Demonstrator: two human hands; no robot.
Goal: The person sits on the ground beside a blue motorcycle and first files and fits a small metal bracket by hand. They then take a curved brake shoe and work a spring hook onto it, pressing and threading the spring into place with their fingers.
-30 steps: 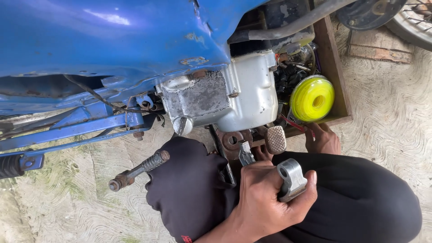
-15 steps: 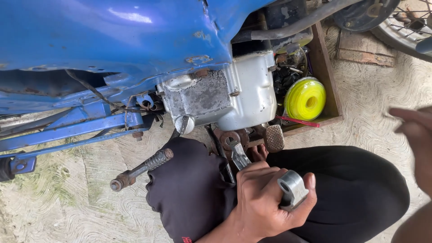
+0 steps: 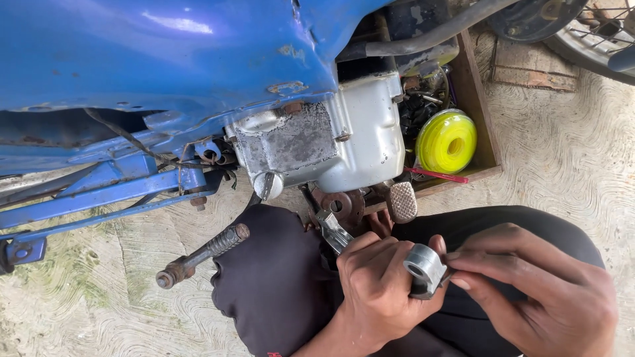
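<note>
Right hand [image 3: 536,291] has come in from the edge of view since half a second ago and now meets the left at the metal fitting [image 3: 425,269]. Left hand [image 3: 380,287] has not shifted: fist closed around the handle of a grey lever-like tool, with the fitting, a short silver-grey cylinder with a round bore, at its upper end just past my thumb. Right hand partly closed, thumb and forefinger tips pinching the fitting's outer side; other fingers curled loose, holding nothing else.

The fitting sits over my lap, near and below the silver engine case [image 3: 331,142] of the blue motorbike [image 3: 165,59], apart from it. The tool's far end [image 3: 331,228] points up toward a rusty round part [image 3: 340,206] under the case; whether it touches, I cannot tell.

Progress, as I judge it: the piece is off the machine and in hand, being handled or adjusted; nothing is seated on the engine yet. Rusty kick lever [image 3: 202,254] lies out to the left, ribbed pedal [image 3: 401,201] by the case, yellow spool [image 3: 447,141] in the wooden tray [image 3: 477,99] behind.
</note>
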